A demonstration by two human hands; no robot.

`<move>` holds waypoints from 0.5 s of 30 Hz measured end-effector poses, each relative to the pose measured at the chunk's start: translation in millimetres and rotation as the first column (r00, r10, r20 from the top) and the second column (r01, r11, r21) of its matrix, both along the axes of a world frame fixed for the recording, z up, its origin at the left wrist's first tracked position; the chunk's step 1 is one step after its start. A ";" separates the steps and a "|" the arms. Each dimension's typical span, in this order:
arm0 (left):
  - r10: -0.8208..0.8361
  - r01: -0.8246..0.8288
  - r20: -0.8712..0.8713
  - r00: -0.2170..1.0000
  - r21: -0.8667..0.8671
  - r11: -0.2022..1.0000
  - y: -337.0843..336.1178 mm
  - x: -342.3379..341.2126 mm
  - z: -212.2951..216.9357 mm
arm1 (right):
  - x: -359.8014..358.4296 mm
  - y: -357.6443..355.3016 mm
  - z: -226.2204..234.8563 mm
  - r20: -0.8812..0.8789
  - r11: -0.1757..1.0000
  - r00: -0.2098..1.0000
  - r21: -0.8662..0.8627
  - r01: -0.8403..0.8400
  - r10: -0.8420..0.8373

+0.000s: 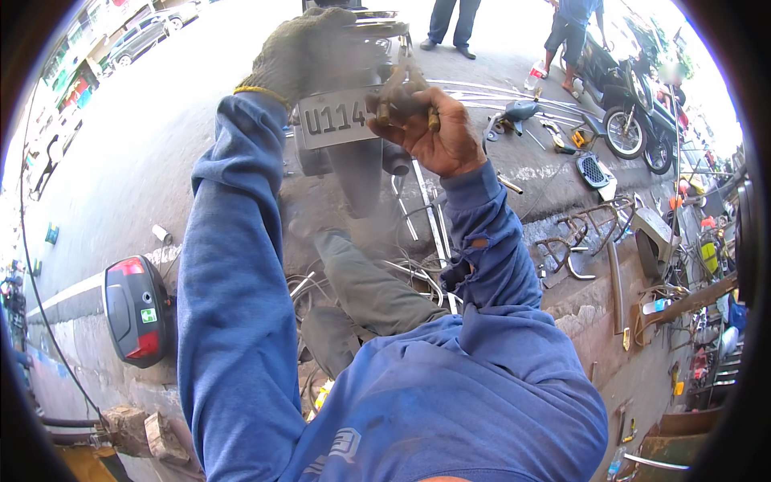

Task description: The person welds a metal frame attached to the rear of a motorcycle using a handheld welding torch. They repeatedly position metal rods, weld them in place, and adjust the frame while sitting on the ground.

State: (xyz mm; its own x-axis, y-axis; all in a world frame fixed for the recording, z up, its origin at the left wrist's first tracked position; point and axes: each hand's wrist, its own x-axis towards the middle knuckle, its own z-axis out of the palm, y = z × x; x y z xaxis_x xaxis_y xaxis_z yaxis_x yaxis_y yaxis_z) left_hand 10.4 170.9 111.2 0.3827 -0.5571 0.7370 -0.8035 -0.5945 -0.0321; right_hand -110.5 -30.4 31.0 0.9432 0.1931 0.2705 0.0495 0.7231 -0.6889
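My left hand (pixel 301 52), in a worn grey-green glove with a yellow cuff, is at the rear of a motorcycle, just above its number plate (pixel 333 120). Its fingers are blurred, so what they hold does not show. My bare right hand (pixel 438 132) is closed round a pliers-like tool (pixel 385 110) with two brownish handles, at the plate's right edge. The tool's far end points up toward the metal rack (pixel 381 28) and is blurred. Below the plate hang a dark mudguard (pixel 359 181) and a round exhaust end (pixel 396 161).
A black top box with red reflectors (pixel 135 309) lies at left. Metal tubes (pixel 434 217) and bent tube frames (pixel 582 233) lie at right. Parked motorcycles (pixel 634 112) and two people (pixel 450 24) are farther off. Broken bricks (pixel 165 438) lie lower left.
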 end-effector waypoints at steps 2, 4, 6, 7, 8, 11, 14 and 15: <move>0.010 -0.011 0.038 0.999 0.016 1.000 0.0 1.6 -1.2 | 1.5 -2.2 1.4 -0.040 0.999 0.999 0.033 0.020 -0.018; 0.002 -0.004 0.067 0.998 0.027 1.000 0.3 2.3 -1.6 | 3.3 -5.9 3.1 -0.033 0.994 0.999 0.109 -0.033 0.037; -0.017 0.014 0.094 0.995 0.031 0.999 1.2 2.7 -1.4 | 3.8 -9.9 4.0 -0.008 0.983 0.995 0.156 -0.100 0.103; -0.033 0.030 0.111 0.993 0.029 0.999 1.7 2.7 -1.5 | 4.1 -10.3 3.6 -0.032 0.986 0.997 0.154 -0.066 0.072; -0.048 0.045 0.128 0.991 0.027 0.999 2.1 2.7 -1.7 | 4.3 -10.6 3.4 -0.020 0.982 0.995 0.167 -0.093 0.098; -0.045 0.044 0.118 0.992 0.010 0.999 2.1 2.3 -3.1 | 4.8 -11.0 3.6 -0.094 0.994 0.996 0.104 0.020 -0.010; -0.018 0.018 0.065 0.998 -0.004 1.000 1.2 1.1 -4.1 | 4.1 -12.2 5.3 -0.126 0.998 0.991 0.047 0.043 -0.037; -0.009 0.009 0.048 0.999 -0.007 1.000 1.2 0.8 -3.7 | 3.9 -13.1 6.2 -0.121 0.999 0.992 0.044 0.032 -0.026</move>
